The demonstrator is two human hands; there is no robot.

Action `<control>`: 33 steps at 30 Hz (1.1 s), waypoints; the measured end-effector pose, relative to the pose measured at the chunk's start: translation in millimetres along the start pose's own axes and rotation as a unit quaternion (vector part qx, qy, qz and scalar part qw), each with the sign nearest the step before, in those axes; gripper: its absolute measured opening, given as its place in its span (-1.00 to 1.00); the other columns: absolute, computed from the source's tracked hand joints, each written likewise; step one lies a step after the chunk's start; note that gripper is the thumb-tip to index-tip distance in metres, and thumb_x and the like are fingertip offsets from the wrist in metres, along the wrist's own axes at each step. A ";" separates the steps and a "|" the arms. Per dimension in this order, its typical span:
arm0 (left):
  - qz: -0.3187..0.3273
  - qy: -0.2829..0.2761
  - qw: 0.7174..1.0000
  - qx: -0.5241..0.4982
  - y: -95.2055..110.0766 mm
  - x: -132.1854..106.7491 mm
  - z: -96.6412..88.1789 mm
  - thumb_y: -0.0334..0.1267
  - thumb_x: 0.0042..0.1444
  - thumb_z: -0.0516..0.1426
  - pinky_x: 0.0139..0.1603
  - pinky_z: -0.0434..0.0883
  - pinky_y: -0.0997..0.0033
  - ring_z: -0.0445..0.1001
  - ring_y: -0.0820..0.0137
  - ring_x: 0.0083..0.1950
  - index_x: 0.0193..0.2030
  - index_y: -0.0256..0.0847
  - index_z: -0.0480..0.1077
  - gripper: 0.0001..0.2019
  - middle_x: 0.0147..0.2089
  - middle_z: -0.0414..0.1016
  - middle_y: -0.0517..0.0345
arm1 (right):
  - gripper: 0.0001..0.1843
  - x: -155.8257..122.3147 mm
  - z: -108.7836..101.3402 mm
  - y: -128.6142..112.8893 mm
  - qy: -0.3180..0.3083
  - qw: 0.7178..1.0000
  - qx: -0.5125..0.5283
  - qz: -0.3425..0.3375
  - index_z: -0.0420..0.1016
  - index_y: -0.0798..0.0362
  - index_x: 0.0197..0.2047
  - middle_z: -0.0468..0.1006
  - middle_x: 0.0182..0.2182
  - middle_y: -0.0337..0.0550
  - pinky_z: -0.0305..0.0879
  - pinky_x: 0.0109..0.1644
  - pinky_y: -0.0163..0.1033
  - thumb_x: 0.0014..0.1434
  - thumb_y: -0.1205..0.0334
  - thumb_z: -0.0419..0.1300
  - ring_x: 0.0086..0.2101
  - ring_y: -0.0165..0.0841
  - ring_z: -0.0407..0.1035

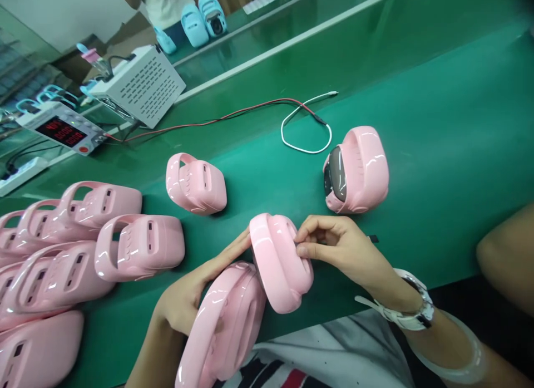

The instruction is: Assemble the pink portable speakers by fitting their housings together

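Pink shell (280, 263) held upright at mat (438, 154) edge: steadied by left hand (189, 293), fingers flat, nothing gripped; rim pinched by right hand (334, 246). Second shell (223, 327) propped against left wrist. Finished shells (139, 246) stacked left.

The worktop (438, 154) carries all items. At its near edge, centre, one casing (280, 263) stands between the left hand (196, 288) and the right hand (334, 246), both touching it. A second casing (223, 327) lies just before it, leaning against the left hand. Behind and left of these sits a lone casing (195, 183); behind and right, a casing with a front panel (356, 170). A cluster of casings (70, 249) fills the left side, packed together. A looped cable (306, 129) lies behind the panel casing. At far left stand a power supply (139, 87) and a meter (62, 131), with a power strip (20, 173) before them.
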State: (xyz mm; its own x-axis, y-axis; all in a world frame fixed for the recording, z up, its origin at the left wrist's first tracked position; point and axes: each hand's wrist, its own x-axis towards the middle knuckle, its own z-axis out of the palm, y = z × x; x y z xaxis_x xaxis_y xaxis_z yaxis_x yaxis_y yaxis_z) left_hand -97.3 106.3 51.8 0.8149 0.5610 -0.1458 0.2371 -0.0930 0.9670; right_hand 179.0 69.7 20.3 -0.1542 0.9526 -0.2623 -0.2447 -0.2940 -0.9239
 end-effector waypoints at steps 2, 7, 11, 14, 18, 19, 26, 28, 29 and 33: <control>-0.003 0.004 1.000 -0.002 -0.9 -0.4 0.0 -0.02 0.02 0.31 0.49 -0.16 -0.12 -0.10 -0.07 0.51 0.43 0.21 0.06 -0.15 0.52 -0.01 0.25 | -0.71 0.7 0.8 3.5 -0.011 0.999 0.046 0.026 0.60 0.04 -0.51 0.54 -0.50 -0.22 0.30 -0.32 -0.30 -0.24 0.09 0.55 -0.42 -0.38 0.35; -0.002 -0.008 1.000 -0.014 -2.2 -0.5 0.9 0.03 0.03 0.29 0.51 -0.23 -0.08 -0.23 -0.01 0.54 0.42 0.30 0.04 -0.17 0.54 -0.09 0.37 | -0.76 0.6 -4.8 5.5 -0.027 0.993 0.091 0.065 0.64 0.04 -0.48 0.56 -0.44 -0.19 0.26 -0.37 -0.32 -0.11 0.05 0.49 -0.45 -0.44 0.30; -0.013 -0.004 1.000 -0.020 -3.3 -1.5 2.2 -0.01 0.02 0.31 0.50 -0.18 -0.10 -0.19 -0.04 0.55 0.43 0.28 0.03 -0.15 0.53 -0.03 0.31 | -0.81 0.7 -7.8 0.1 -0.016 0.990 0.089 0.108 0.66 0.04 -0.48 0.54 -0.45 -0.22 0.21 -0.40 -0.35 -0.17 0.14 0.50 -0.46 -0.47 0.28; -0.025 -0.001 1.000 -0.019 -5.9 -3.1 2.5 -0.02 -0.01 0.33 0.49 -0.07 -0.13 -0.08 -0.09 0.53 0.44 0.24 0.03 -0.11 0.53 0.00 0.23 | -0.82 1.0 -7.0 -3.3 -0.009 0.989 0.086 0.116 0.67 0.01 -0.48 0.57 -0.44 -0.23 0.25 -0.34 -0.36 -0.22 0.20 0.52 -0.43 -0.47 0.31; -0.016 -0.016 1.000 -0.020 -9.6 -3.6 1.7 -0.02 0.01 0.31 0.46 0.02 -0.14 0.01 -0.12 0.50 0.46 0.17 -0.02 -0.09 0.54 -0.05 0.14 | -0.79 2.0 -6.3 -3.4 -0.011 0.989 0.090 0.119 0.66 0.01 -0.49 0.56 -0.44 -0.25 0.29 -0.27 -0.34 -0.26 0.22 0.54 -0.38 -0.44 0.35; -0.011 -0.021 1.000 -0.017 -10.2 -3.4 1.4 -0.01 0.03 0.30 0.47 0.01 -0.14 -0.01 -0.11 0.51 0.47 0.16 -0.03 -0.09 0.55 -0.07 0.14 | -0.79 2.4 -6.3 -3.1 -0.012 0.989 0.091 0.117 0.65 0.01 -0.49 0.55 -0.44 -0.26 0.29 -0.26 -0.35 -0.25 0.23 0.54 -0.37 -0.45 0.36; -0.004 -0.034 0.999 0.000 -14.3 0.5 0.6 0.07 0.10 0.24 0.50 -0.16 -0.14 -0.23 -0.05 0.56 0.50 0.10 -0.11 -0.10 0.58 -0.27 0.18 | -0.66 7.7 -9.7 -7.4 -0.036 0.989 0.076 0.122 0.48 0.07 -0.52 0.42 -0.53 -0.37 0.16 -0.39 -0.38 -0.30 0.27 0.56 -0.49 -0.53 0.24; 0.015 -0.038 0.999 0.005 -16.0 1.5 0.7 0.05 0.07 0.27 0.50 -0.22 -0.16 -0.26 -0.07 0.55 0.50 0.07 -0.12 -0.06 0.58 -0.27 0.17 | -0.59 10.2 -11.7 -11.3 -0.045 0.990 0.045 0.128 0.41 0.08 -0.55 0.40 -0.57 -0.37 0.13 -0.41 -0.37 -0.33 0.24 0.58 -0.51 -0.52 0.22; 0.023 -0.039 0.999 0.007 -16.4 1.6 1.0 0.04 0.05 0.28 0.50 -0.24 -0.17 -0.25 -0.09 0.55 0.50 0.07 -0.11 -0.05 0.58 -0.26 0.17 | -0.57 11.6 -12.7 -14.0 -0.051 0.991 0.024 0.123 0.38 0.08 -0.58 0.39 -0.59 -0.37 0.11 -0.42 -0.36 -0.34 0.23 0.58 -0.52 -0.52 0.21; 0.023 -0.035 0.999 0.032 -13.9 -0.2 2.1 -0.04 0.04 0.30 0.51 -0.23 -0.17 -0.19 -0.09 0.55 0.50 0.12 -0.12 -0.04 0.57 -0.27 0.23 | -0.50 18.7 -14.0 -28.2 -0.078 0.990 -0.070 0.099 0.25 0.08 -0.67 0.36 -0.64 -0.36 0.09 -0.45 -0.35 -0.32 0.22 0.57 -0.55 -0.53 0.16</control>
State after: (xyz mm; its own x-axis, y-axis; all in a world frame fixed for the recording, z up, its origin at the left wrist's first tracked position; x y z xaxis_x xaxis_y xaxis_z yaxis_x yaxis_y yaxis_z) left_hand -99.7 105.7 37.9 0.8599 0.4967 -0.1176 0.2302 -0.1717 0.9579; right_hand 196.4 96.9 37.5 -0.3345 0.8508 -0.4052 -0.0620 -0.4489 -0.8914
